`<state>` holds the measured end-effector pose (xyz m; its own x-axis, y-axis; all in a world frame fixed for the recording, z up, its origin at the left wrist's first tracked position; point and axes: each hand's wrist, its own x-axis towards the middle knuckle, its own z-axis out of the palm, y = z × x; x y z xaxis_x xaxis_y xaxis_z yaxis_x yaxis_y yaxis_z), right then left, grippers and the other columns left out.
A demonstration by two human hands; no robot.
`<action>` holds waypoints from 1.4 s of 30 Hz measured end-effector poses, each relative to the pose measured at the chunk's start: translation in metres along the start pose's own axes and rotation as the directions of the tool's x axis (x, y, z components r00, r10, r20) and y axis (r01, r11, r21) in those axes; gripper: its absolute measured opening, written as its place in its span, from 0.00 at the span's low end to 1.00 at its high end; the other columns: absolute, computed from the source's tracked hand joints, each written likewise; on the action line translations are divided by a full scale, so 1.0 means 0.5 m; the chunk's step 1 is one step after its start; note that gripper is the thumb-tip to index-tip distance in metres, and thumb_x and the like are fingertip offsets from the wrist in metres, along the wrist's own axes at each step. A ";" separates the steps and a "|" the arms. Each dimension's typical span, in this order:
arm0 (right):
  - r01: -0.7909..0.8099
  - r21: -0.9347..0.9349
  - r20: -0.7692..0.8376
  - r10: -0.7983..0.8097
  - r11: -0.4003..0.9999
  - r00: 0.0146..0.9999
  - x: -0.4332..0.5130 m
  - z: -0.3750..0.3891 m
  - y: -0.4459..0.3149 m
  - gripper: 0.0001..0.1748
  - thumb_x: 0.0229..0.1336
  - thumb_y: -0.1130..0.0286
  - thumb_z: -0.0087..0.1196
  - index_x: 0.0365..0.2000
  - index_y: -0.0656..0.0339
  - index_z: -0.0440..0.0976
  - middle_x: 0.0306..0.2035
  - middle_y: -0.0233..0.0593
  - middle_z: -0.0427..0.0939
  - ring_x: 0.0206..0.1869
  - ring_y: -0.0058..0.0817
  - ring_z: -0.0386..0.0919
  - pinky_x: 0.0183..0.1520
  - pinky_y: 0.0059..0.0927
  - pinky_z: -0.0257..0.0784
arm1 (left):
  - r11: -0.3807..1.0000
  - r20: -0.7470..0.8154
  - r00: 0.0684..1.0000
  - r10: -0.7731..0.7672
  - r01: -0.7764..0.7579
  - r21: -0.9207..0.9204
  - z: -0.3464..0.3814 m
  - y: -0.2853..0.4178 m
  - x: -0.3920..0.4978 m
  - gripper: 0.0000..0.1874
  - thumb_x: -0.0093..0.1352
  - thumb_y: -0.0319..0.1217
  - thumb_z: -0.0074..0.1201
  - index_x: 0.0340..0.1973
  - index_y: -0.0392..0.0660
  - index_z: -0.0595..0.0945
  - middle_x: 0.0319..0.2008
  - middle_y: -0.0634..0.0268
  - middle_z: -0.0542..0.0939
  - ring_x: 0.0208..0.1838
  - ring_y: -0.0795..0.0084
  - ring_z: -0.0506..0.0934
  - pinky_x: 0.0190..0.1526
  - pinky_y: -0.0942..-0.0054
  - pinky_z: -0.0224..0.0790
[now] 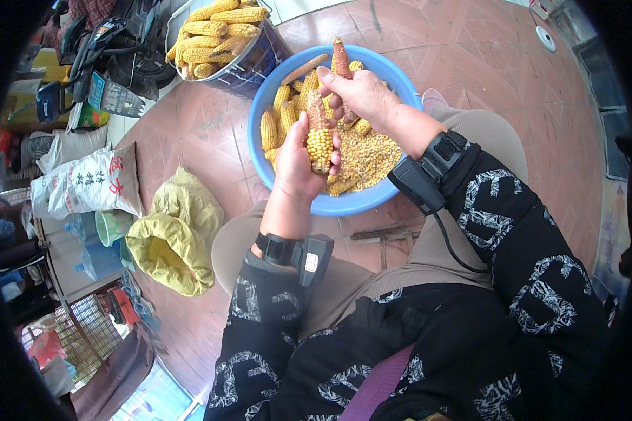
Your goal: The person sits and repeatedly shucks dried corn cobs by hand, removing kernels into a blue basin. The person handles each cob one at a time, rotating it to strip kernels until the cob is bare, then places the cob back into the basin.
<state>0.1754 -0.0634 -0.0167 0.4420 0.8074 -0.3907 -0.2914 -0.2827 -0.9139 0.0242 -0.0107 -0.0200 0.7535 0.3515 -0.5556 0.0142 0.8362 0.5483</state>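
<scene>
My left hand (301,163) grips a partly shelled ear of corn (319,144); yellow kernels cover its lower half, while the upper half is bare. My right hand (366,94) is closed around a bare reddish corncob (341,60), held upright just to the right of that ear. Both hands are above a blue plastic basin (259,158). Inside it, whole ears of corn (284,105) lie at the left and back. Loose corn kernels (371,158) are heaped at the right front, and a stripped cob (305,68) rests near the back rim.
A bucket (247,68) piled with corn ears stands behind the basin, at the left. On the tiled floor (189,134) to the left are a rolled-open yellow woven sack (174,252) and a full white sack (89,181). A wheeled machine (137,63) stands at the far left.
</scene>
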 end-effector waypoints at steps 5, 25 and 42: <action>0.098 -0.143 0.030 -0.094 0.985 0.995 0.003 0.006 0.001 0.28 0.57 0.45 0.49 0.22 0.64 0.73 0.16 0.32 0.71 0.18 0.19 0.70 0.20 0.20 0.63 | 0.891 -0.141 0.965 0.219 -0.139 0.432 0.003 -0.023 0.007 0.18 0.71 0.45 0.41 0.40 0.42 0.72 0.22 0.64 0.74 0.18 0.75 0.72 0.15 0.78 0.61; 0.177 -0.491 -0.051 -0.231 0.853 0.972 0.039 0.035 0.074 0.28 0.55 0.48 0.45 0.23 0.68 0.75 0.23 0.55 0.76 0.30 0.47 0.77 0.38 0.42 0.71 | -0.117 0.031 0.806 0.591 0.047 0.992 0.039 -0.055 -0.004 0.19 0.69 0.43 0.42 0.34 0.36 0.68 0.29 0.40 0.77 0.34 0.40 0.76 0.38 0.49 0.67; 0.084 0.208 0.189 -0.125 0.975 0.974 -0.001 0.014 -0.003 0.19 0.59 0.55 0.49 0.30 0.63 0.74 0.26 0.33 0.76 0.28 0.19 0.73 0.35 0.22 0.67 | 0.941 0.361 0.932 -0.025 0.144 -0.306 -0.008 0.011 -0.012 0.23 0.71 0.48 0.31 0.39 0.40 0.71 0.21 0.61 0.71 0.14 0.72 0.66 0.15 0.75 0.54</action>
<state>0.1698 -0.0597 -0.0144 0.3069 0.9194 -0.2460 -0.4230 -0.0997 -0.9006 0.0171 -0.0066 -0.0164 0.9395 0.1545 -0.3058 -0.0791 0.9662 0.2452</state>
